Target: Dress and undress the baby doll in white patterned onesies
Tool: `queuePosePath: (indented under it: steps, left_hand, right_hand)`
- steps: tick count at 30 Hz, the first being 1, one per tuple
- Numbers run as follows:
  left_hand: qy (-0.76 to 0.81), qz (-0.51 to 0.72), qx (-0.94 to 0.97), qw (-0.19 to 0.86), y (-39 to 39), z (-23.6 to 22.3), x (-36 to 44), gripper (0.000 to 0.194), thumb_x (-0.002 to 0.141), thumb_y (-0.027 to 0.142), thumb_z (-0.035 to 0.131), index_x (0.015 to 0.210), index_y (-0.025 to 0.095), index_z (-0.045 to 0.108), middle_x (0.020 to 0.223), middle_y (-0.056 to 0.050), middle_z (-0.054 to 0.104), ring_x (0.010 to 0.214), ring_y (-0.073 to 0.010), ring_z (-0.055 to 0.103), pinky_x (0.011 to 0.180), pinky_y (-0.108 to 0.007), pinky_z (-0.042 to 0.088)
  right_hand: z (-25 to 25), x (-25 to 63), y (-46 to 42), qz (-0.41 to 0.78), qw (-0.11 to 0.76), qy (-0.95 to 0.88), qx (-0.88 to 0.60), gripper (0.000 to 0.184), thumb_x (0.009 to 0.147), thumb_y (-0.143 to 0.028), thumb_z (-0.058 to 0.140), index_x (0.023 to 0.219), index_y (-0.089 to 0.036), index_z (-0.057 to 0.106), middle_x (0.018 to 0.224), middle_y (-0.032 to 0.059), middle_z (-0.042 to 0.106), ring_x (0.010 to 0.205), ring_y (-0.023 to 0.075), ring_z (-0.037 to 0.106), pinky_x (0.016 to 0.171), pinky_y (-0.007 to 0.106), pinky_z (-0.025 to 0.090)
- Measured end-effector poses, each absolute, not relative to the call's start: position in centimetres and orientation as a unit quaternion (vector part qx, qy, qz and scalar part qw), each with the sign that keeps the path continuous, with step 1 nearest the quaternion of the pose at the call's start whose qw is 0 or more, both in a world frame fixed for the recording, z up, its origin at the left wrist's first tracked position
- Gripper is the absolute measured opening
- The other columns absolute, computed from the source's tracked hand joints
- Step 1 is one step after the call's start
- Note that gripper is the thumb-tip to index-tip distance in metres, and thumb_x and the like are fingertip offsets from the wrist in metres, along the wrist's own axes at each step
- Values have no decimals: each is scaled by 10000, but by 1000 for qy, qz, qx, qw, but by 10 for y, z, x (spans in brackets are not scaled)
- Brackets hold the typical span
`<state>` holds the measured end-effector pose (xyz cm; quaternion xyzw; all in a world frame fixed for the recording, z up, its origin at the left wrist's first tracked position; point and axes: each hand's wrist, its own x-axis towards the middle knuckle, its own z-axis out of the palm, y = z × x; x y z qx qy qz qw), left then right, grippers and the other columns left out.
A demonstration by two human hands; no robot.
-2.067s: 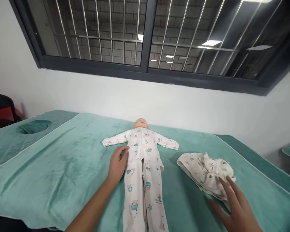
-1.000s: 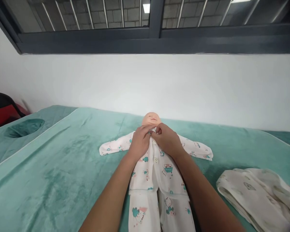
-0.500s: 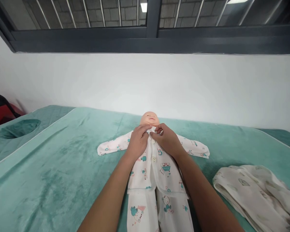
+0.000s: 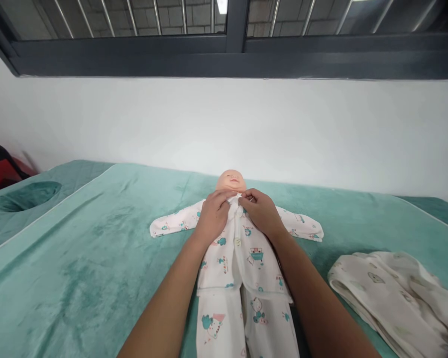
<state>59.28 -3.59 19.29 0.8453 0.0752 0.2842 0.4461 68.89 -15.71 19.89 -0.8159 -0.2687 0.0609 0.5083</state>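
A baby doll (image 4: 231, 180) lies on its back, dressed in a white printed baby jacket (image 4: 224, 266) and matching trousers (image 4: 217, 330). Its sleeves stretch out to both sides. At the neckline, my left hand (image 4: 214, 215) has its fingers closed on the left side of the collar. Across from it, my right hand (image 4: 262, 211) pinches the right collar edge between thumb and fingers. A pale button (image 4: 238, 242) shows lower on the jacket's front. My fingers hide part of the collar.
Under the doll spreads a green plush cover (image 4: 108, 258); a round hole (image 4: 28, 196) shows at its left. A folded white printed cloth (image 4: 392, 293) lies at the right. A white wall (image 4: 224, 124) stands behind, with a red-and-black object (image 4: 2, 171) at the far left.
My right hand has shifted slightly to the right, away from my left hand, along the collar. My left hand stays at its place. The view has tilted down a little.
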Motion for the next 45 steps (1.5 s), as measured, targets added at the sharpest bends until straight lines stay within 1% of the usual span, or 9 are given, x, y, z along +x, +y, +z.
queuePosePath:
  steps: [8, 15, 22, 25, 29, 33, 36, 39, 45]
  left_hand:
    - [62, 293, 842, 449, -35, 193, 593, 449, 852, 74, 361, 1126, 216, 688, 1262, -23, 644, 1224, -155, 533, 1117, -328, 370]
    - [55, 290, 836, 462, -34, 192, 594, 449, 855, 72, 371, 1129, 228, 690, 1260, -20, 640, 1231, -153, 530, 1125, -327, 361]
    - [59, 271, 834, 478, -40, 191, 575, 299, 893, 163, 466, 949, 270, 740, 1319, -10, 588, 1259, -182, 509, 1117, -359, 373]
    - [33, 274, 844, 461, -43, 192, 569, 253, 888, 181, 508, 955, 275, 732, 1310, -11, 594, 1273, -186, 489, 1118, -368, 372]
    - [33, 267, 843, 466, -44, 194, 568, 219, 881, 188, 532, 941, 262, 729, 1305, -28, 598, 1275, -196, 489, 1125, -381, 363]
    - [37, 262, 840, 474, -42, 195, 568, 217, 876, 174, 528, 927, 252, 725, 1301, -33, 601, 1275, -197, 490, 1132, -383, 356]
    - [35, 262, 837, 479, -42, 194, 568, 238, 851, 131, 529, 926, 247, 723, 1301, -33, 603, 1287, -200, 480, 1129, -385, 359]
    - [36, 263, 836, 481, -42, 194, 567, 218, 873, 160, 524, 926, 242, 719, 1297, -35, 607, 1278, -199, 489, 1125, -384, 361]
    - [40, 263, 838, 476, -44, 194, 568, 187, 890, 195, 533, 918, 242, 712, 1283, -29, 616, 1257, -196, 507, 1125, -381, 359]
  right_hand:
    - [193, 699, -159, 83, 563, -247, -784, 205, 750, -394, 560, 768, -196, 610, 628, -37, 542, 600, 126, 432, 601, 252, 339]
    - [193, 698, -158, 68, 570, -242, -782, 208, 744, -393, 596, 733, -186, 607, 637, -28, 544, 608, 126, 444, 584, 248, 329]
    - [206, 671, -166, 19, 598, -188, -779, 180, 788, -385, 587, 790, -205, 579, 641, -34, 554, 560, 117, 455, 573, 248, 353]
    - [206, 661, -173, -11, 564, -189, -804, 184, 807, -394, 577, 814, -212, 562, 692, -25, 578, 583, 124, 482, 597, 256, 376]
    - [206, 645, -181, -35, 503, -234, -831, 282, 825, -491, 583, 849, -219, 511, 716, -17, 580, 630, 141, 519, 616, 265, 392]
    - [211, 630, -186, -36, 430, -272, -860, 338, 836, -537, 581, 834, -225, 451, 707, -19, 563, 610, 141, 500, 576, 261, 353]
    - [215, 625, -189, -29, 363, -331, -871, 316, 876, -479, 540, 738, -214, 434, 729, 1, 561, 629, 144, 486, 585, 271, 324]
    - [218, 625, -190, -17, 319, -367, -874, 270, 860, -394, 555, 707, -208, 433, 743, 2, 547, 641, 142, 479, 598, 277, 311]
    - [215, 629, -188, -16, 303, -371, -878, 203, 837, -288, 507, 686, -203, 401, 726, -10, 515, 612, 129, 431, 583, 274, 275]
